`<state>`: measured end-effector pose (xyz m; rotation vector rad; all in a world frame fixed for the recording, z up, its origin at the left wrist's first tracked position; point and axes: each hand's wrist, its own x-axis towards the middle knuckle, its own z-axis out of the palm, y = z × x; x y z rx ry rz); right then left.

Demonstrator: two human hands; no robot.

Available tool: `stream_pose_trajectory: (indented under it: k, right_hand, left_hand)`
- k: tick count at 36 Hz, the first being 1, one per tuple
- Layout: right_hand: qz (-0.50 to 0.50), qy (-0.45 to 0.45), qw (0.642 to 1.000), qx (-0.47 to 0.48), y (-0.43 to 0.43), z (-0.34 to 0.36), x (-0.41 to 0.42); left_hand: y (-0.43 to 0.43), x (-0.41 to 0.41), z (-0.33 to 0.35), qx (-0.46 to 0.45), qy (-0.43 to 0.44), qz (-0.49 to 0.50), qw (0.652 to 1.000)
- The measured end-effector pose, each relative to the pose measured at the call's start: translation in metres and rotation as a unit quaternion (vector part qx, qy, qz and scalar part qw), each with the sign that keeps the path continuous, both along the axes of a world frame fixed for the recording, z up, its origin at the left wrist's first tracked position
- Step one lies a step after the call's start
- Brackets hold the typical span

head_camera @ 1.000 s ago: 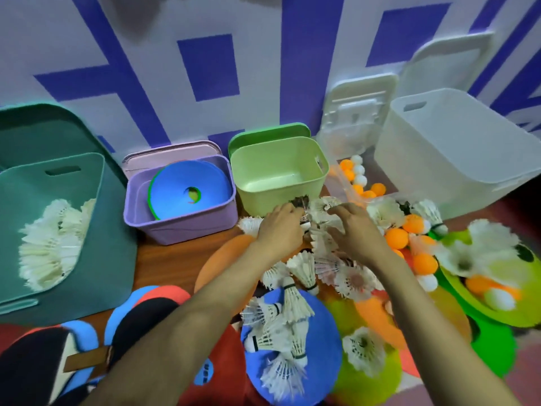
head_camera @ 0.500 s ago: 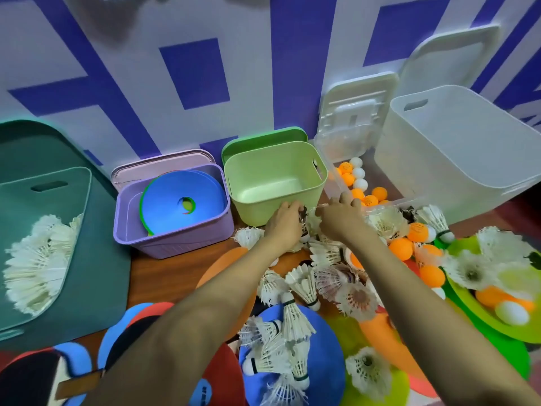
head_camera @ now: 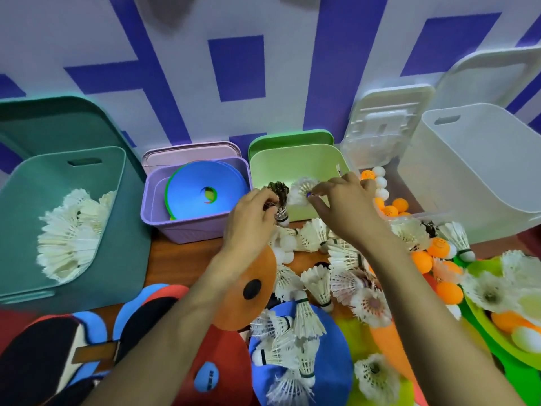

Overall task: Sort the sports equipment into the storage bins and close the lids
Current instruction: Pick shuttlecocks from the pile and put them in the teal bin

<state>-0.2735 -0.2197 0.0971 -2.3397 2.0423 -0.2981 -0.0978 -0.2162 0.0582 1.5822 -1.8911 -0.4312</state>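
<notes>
Nearest, loose white shuttlecocks (head_camera: 295, 341) lie heaped on a blue disc (head_camera: 336, 361) beside table tennis paddles (head_camera: 228, 361), all on a brown wooden table (head_camera: 181, 256). Beyond the heap, the left hand (head_camera: 251, 218) curls its fingers round a dark-feathered shuttlecock (head_camera: 278, 191), cork end down. The right hand (head_camera: 345, 212) pinches a white shuttlecock (head_camera: 303, 189) in its fingertips. Both birdies hang at the front edge of the light green bin (head_camera: 292, 162). They look almost weightless, with brittle feather skirts that would crush easily, so the firm cork base is probably the safer place to hold. The teal bin (head_camera: 29, 200) to the left already holds a mass of shuttlecocks, which suggests these belong there. Behind the bins, lids lean against a white wall (head_camera: 87, 39) patterned with blue blocks.
</notes>
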Motion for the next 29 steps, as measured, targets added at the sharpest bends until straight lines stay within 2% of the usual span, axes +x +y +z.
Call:
stream_pose_trajectory:
  k: [4,8,10,14,20,23,29]
  right_hand:
    - [0.064,-0.084,0.993,-0.046,-0.005,0.015,0.037]
    - [0.149,-0.204,0.965,-0.065,-0.012,0.026,0.090]
    - [0.190,-0.238,0.951,-0.062,-0.015,0.030,0.121]
    - [0.243,-0.281,0.928,-0.026,-0.021,0.030,0.187]
    - [0.311,-0.244,0.919,0.014,-0.034,0.016,0.275]
    - [0.319,-0.206,0.925,0.020,-0.045,0.010,0.309]
    - [0.312,-0.116,0.943,0.022,-0.073,-0.002,0.359]
  left_hand:
    - [0.012,0.045,0.016,-0.109,-0.036,0.073,0.991]
    - [0.027,0.098,0.033,-0.185,-0.070,0.173,0.965]
    - [0.033,0.130,0.039,-0.184,-0.075,0.207,0.958]
    - [0.045,0.193,0.041,-0.132,-0.033,0.258,0.957]
    - [0.051,0.272,0.032,-0.082,-0.046,0.340,0.936]
    - [0.041,0.299,0.026,-0.030,-0.057,0.349,0.935]
    - [-0.004,0.335,0.014,0.005,-0.064,0.344,0.937]
